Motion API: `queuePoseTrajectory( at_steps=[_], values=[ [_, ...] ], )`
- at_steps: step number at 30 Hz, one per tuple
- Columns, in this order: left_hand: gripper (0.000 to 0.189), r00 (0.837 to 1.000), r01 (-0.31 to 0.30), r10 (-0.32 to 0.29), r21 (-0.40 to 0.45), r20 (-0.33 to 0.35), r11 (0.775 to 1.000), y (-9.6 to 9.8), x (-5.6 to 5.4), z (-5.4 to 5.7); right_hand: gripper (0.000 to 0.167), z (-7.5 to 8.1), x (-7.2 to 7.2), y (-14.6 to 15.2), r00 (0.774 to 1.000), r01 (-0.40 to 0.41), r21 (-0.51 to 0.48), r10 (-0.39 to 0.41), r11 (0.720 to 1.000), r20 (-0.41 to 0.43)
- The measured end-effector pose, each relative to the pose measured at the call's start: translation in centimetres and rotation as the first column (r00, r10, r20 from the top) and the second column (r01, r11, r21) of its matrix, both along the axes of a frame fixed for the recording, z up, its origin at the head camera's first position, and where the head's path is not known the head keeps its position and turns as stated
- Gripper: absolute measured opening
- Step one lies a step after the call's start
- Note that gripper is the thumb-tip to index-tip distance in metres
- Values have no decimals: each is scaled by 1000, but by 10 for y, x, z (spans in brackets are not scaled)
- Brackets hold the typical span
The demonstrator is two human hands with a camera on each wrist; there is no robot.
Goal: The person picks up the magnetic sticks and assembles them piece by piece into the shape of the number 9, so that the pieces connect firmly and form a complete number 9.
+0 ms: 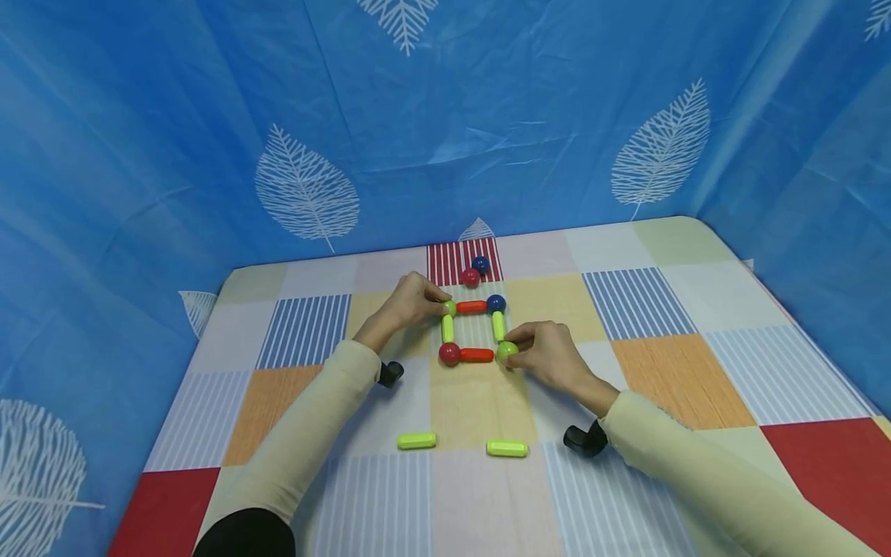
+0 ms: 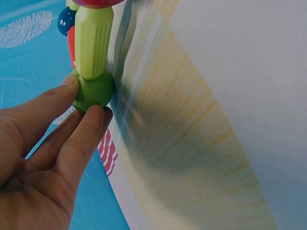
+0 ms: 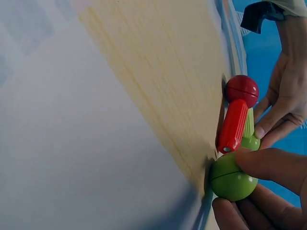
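Balls and rods form a square on the patchwork cloth. My left hand (image 1: 411,304) pinches the green ball (image 2: 94,91) at its far left corner, with thumb and fingertips. At the near right corner my right hand (image 1: 550,352) pinches another green ball (image 3: 234,176). A blue ball (image 1: 496,303) marks the far right corner and a red ball (image 1: 449,354) the near left. Red rods (image 1: 472,307) lie along the far and near sides, green rods (image 1: 448,328) along the left and right. Whether the near red rod (image 3: 233,125) touches the right-hand ball, I cannot tell.
Beyond the square lie a loose red ball (image 1: 471,277) and a blue ball (image 1: 480,264). Two loose green rods, one at left (image 1: 417,441) and one at right (image 1: 506,449), lie nearer me. A blue curtain (image 1: 445,139) with leaf prints hangs behind the table.
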State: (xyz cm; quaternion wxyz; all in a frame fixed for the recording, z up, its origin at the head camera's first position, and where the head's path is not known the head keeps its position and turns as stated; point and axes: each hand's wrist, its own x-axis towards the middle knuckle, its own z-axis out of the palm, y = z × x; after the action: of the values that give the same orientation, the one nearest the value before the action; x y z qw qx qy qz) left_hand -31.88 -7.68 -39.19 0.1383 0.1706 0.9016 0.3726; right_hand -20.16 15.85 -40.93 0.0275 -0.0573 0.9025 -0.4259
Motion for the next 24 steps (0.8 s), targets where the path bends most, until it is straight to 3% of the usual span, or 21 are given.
queuePoseTrajectory(
  at_steps=[10, 21, 24],
  values=[
    [22, 1000, -5, 5, 10, 1, 1000, -1, 2, -1, 31, 0, -3, -4, 1000, 2, 21, -1, 1000, -27],
    [25, 995, 65, -64, 18, -79, 998, -1, 10, -7, 30, 1, -4, -1, 1000, -1, 23, 1, 1000, -13],
    [25, 987, 61, -63, -15, -146, 998, -3, 16, -4, 30, 1, -4, -1, 1000, -3, 15, 3, 1000, -11]
  ],
)
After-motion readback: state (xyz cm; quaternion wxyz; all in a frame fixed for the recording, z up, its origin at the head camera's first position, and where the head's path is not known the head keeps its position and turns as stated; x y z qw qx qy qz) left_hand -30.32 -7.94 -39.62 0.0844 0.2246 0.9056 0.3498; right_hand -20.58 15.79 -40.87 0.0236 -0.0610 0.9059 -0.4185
